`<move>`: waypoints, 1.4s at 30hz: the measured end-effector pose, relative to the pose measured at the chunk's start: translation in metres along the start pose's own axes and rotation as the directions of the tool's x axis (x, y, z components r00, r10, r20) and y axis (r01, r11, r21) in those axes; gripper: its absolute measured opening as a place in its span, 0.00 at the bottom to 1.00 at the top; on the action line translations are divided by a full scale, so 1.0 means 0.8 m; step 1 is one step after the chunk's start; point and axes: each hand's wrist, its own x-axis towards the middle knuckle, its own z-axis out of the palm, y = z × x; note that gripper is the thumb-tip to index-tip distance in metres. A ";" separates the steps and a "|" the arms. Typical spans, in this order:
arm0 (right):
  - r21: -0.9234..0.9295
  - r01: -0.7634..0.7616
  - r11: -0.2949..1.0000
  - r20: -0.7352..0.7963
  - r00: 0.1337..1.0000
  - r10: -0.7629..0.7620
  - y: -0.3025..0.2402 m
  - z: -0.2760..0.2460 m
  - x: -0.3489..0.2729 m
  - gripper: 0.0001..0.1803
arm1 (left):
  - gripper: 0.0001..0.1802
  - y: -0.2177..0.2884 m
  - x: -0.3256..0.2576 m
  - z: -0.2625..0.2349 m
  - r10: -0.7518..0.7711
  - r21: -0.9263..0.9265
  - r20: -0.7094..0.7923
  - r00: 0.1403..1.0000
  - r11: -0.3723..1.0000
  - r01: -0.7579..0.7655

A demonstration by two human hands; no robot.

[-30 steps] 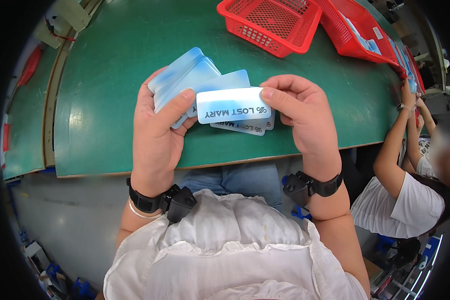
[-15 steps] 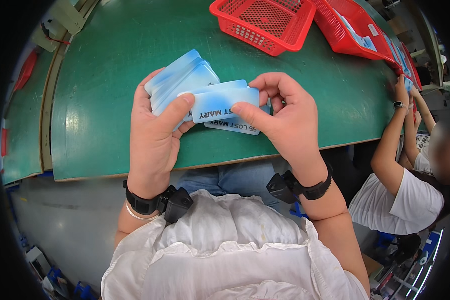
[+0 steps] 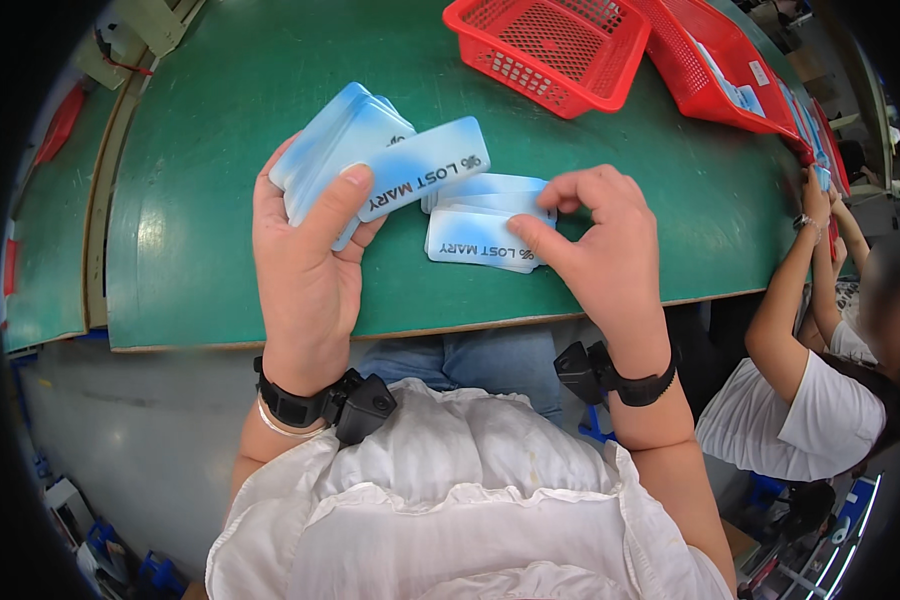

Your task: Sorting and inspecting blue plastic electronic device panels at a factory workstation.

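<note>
In my left hand is a fanned stack of blue-and-white cards, thin rectangles with rounded corners, the thumb pressing on top. The uppermost card juts out to the right, its dark print showing. Beside it, my right hand pinches the right end of another such card between thumb and fingers. That card lies over a loose pile of similar cards on the green tabletop; whether it rests fully on them I cannot tell.
An open red plastic basket stands at the far side. Right of it, a second red basket holds several blue-and-white pieces. Another person works at the right with arms on the table. The table's front edge runs below my hands.
My right hand has moved right and away from the left hand's stack, with a card over the pile. The left stack's top card now sticks out further, tilted upward to the right.
</note>
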 end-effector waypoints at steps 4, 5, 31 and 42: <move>0.280 -0.034 0.959 -0.087 0.994 0.060 -0.018 0.004 0.012 0.13 | 0.31 0.000 -0.001 0.000 -0.141 0.050 0.130 0.981 0.990 0.136; 0.432 -0.149 0.890 0.032 0.988 0.150 -0.026 0.002 0.015 0.13 | 0.31 -0.001 -0.001 0.000 -0.182 0.084 0.161 0.970 0.982 0.170; 0.678 -0.362 0.639 0.227 0.931 0.287 -0.009 -0.006 -0.002 0.11 | 0.23 0.002 0.001 0.002 -0.084 -0.082 0.074 0.994 0.993 0.090; 0.348 0.034 0.937 -0.075 0.997 -0.008 -0.039 0.007 0.014 0.21 | 0.32 0.002 -0.008 0.009 -0.157 0.135 0.185 0.970 0.982 0.133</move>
